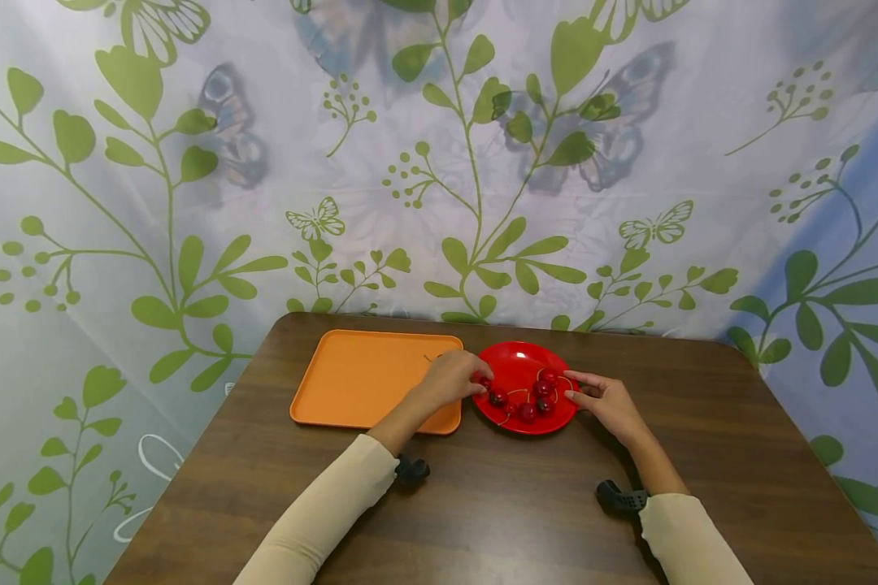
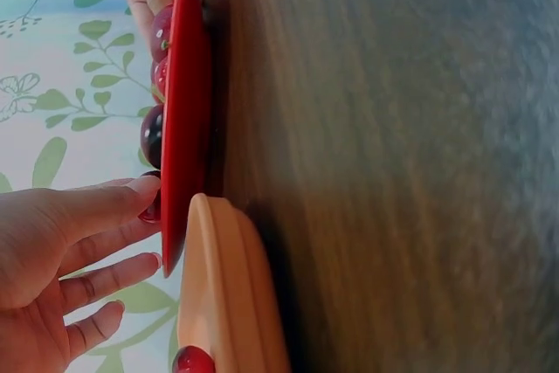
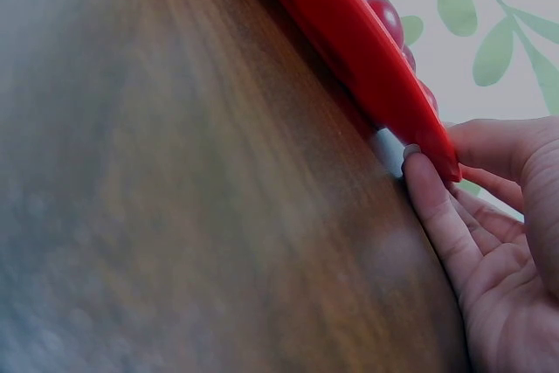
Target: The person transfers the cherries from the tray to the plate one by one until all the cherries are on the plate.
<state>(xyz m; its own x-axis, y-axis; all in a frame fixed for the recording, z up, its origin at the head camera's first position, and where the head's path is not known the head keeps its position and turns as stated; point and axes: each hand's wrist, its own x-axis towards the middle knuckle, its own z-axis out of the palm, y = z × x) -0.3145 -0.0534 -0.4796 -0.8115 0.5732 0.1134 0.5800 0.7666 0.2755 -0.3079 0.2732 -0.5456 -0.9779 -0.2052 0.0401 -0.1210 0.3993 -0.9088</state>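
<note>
At its right rim, a round red plate (image 1: 508, 367) is gripped by my right hand (image 1: 609, 404); the right wrist view shows the rim between thumb (image 3: 493, 148) and fingers. Several dark red cherries (image 1: 528, 412) with thin stems lie on the plate, mostly toward its front and right. Over the plate's left edge, my left hand (image 1: 449, 379) pinches a cherry (image 2: 151, 205) between thumb and fingertips, its other fingers spread apart. Another cherry (image 2: 194, 361) sits in the orange tray (image 1: 366, 378), mostly hidden by the left hand in the head view.
The tray stands just left of the plate, on a brown wooden table (image 1: 475, 512). A curtain (image 1: 380, 179) with leaves and butterflies hangs behind the table's far edge. Black wrist devices (image 1: 620, 498) show under both forearms.
</note>
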